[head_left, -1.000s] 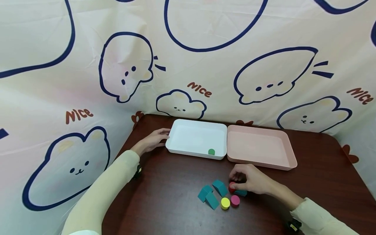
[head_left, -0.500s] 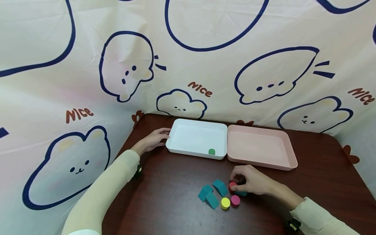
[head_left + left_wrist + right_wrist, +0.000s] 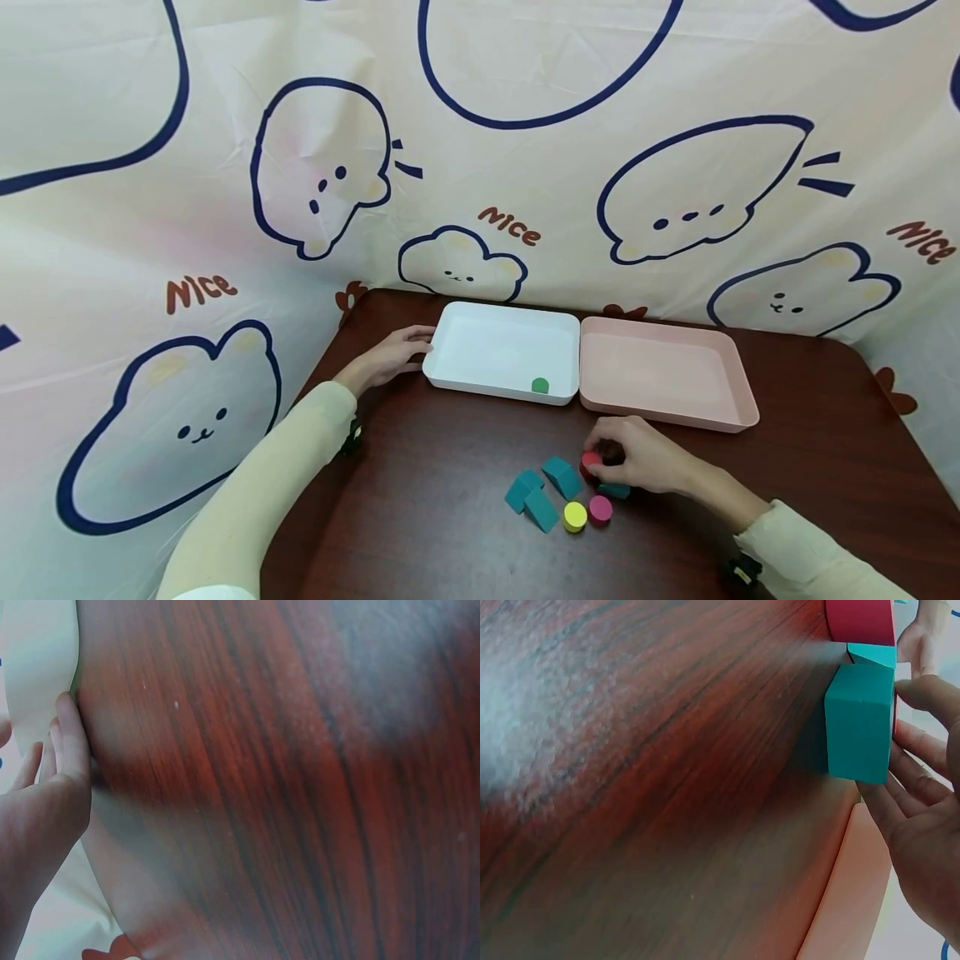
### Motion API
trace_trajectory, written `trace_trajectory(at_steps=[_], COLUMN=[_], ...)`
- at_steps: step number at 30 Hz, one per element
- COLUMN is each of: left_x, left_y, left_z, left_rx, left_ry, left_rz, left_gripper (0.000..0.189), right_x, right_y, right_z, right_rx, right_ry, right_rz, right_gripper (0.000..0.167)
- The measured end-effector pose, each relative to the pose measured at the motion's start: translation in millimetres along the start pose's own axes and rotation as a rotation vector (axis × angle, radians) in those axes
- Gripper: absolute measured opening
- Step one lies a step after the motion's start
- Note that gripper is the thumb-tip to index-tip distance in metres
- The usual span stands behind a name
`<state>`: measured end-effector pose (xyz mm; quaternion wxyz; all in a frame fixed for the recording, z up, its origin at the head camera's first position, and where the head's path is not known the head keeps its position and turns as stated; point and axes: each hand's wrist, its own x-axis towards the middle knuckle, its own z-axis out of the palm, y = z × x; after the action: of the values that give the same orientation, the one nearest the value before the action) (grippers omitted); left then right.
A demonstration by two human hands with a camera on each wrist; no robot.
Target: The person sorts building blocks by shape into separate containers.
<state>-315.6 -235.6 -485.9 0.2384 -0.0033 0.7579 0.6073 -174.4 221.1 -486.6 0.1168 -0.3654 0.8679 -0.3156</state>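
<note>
Thumb and fingers of my right hand [image 3: 645, 454] pinch a red round block [image 3: 590, 465] in the head view. Close beside it, partly under that hand, is a teal block [image 3: 615, 491], which looms large as a teal block [image 3: 859, 724] in the right wrist view and mostly hides the red one. Nearer to me lie a yellow round block [image 3: 575, 517] and a magenta round block [image 3: 600, 509]. Far left, the fingertips of my left hand [image 3: 386, 358] rest at the end wall of the white tray [image 3: 487, 346], which holds a green round block [image 3: 540, 386].
A pink tray [image 3: 663, 367] stands against the white tray's right side. Several other teal blocks, among them a teal block [image 3: 562, 477], lie left of the right hand on the dark wooden table [image 3: 420, 500]. A printed curtain [image 3: 555, 183] hangs behind the table.
The red round block has shifted slightly away from me, toward the trays, between my right thumb and fingers. My left hand stays at the white tray.
</note>
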Motion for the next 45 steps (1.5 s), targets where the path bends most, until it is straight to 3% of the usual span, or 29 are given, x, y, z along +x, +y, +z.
trace_trajectory(at_steps=[10,20,30,45], left_x=[-2.2,-2.1,-4.4,-3.4], left_y=[4.5,2.2,1.6,-0.5], left_z=[1.2,2.2,1.3,0.5], left_rx=[-0.014,-0.004,0.008,0.009], left_ry=[-0.004,-0.005,-0.008,0.003], left_rz=[0.012,0.011,0.019,0.013], left_gripper=[0.058,0.058,0.057,0.058], right_x=[2.0,2.7,5.2,29.4], right_y=[3,7,4,-7], right_z=[1,4,3,-8], right_rx=[0.065,0.113,0.089,0.049], right_ry=[0.018,0.028,0.035,0.087], right_rz=[0.071,0.074,0.05,-0.023], right_gripper=[0.027,0.024,0.023,0.018])
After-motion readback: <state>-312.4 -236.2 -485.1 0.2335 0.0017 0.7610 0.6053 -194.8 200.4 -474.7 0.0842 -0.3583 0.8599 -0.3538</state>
